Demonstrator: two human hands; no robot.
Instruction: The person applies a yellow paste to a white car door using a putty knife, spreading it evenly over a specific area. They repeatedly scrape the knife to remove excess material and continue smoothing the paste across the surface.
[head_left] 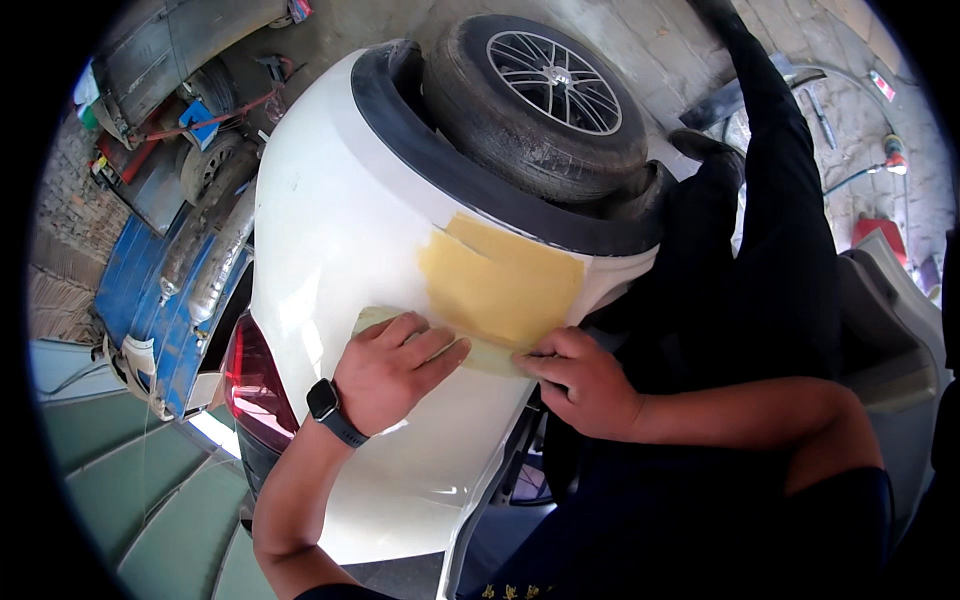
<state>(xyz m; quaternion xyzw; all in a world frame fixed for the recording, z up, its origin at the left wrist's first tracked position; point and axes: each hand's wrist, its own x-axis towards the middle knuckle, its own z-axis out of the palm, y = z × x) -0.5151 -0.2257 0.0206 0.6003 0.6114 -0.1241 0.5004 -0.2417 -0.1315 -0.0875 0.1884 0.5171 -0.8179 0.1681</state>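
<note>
A pale yellow-green strip (490,357) lies along the lower edge of a yellow patch (505,280) on a white car's rear side panel (330,215). My left hand (392,368), with a dark watch at its wrist, grips the strip's left part from above, its fingers bent over it. At the right end my right hand (585,388) holds the strip between thumb and fingers. Both hands rest close against the panel. What the strip is made of, and its underside, I cannot make out.
Above the patch are the black wheel-arch trim (480,200) and the wheel (540,110). A red tail light (258,380) sits left of my left forearm. Car parts and a blue metal frame (135,270) stand at the left. A hose and tools lie on the floor at upper right.
</note>
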